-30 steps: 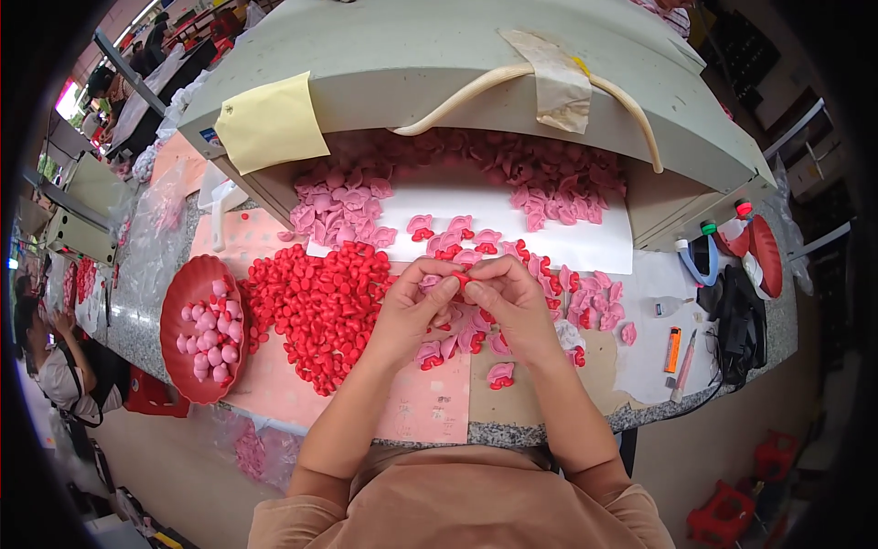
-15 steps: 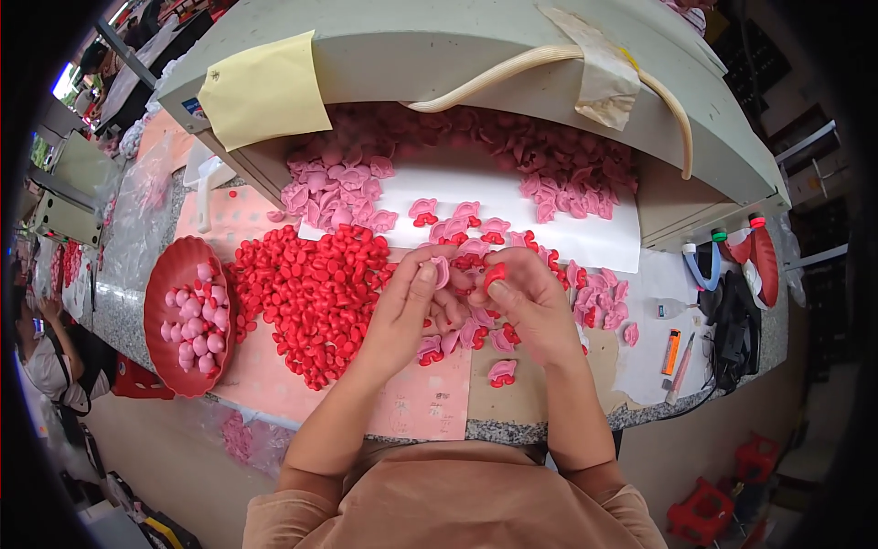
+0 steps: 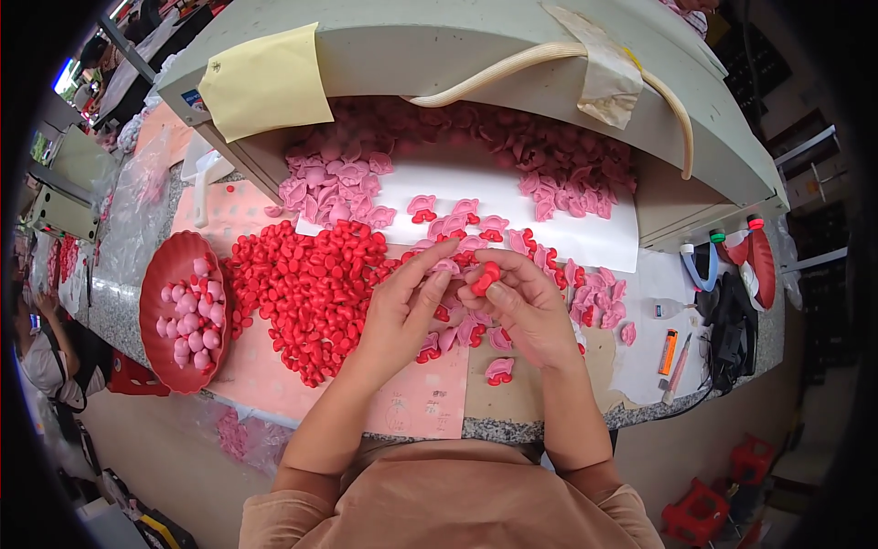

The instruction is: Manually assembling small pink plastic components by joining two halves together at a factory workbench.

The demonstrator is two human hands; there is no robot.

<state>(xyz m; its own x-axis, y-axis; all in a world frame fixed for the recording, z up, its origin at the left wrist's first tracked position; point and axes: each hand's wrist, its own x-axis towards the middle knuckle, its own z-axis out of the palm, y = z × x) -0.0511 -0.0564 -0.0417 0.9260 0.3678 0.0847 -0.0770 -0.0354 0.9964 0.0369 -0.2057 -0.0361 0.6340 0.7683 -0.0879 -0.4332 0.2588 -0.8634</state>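
Observation:
Over the near part of the work surface, my two hands are close together. My left hand [image 3: 404, 306] is closed on a small pink plastic piece [image 3: 446, 266], mostly covered by the fingers. Between thumb and fingers, my right hand [image 3: 528, 309] pinches a shiny red two-lobed piece [image 3: 486, 278]. Left of my hands spreads a big heap of red pieces [image 3: 315, 293]. Around and beyond them lie pink pieces with red parts attached [image 3: 499, 370], and loose pink pieces [image 3: 604, 297] are bunched at the right.
A grey hood [image 3: 494, 64] arches over piles of pink pieces [image 3: 338, 183] on white paper. At the left stands a red scalloped dish [image 3: 157, 361] with pink balls. An orange box cutter [image 3: 669, 352], a brush [image 3: 677, 371] and a black cable bundle [image 3: 729, 329] lie at the right.
The red piece in my right hand has shifted slightly left and turned so both lobes show. My left fingers have moved a little over the pink piece. The whole view has shifted slightly.

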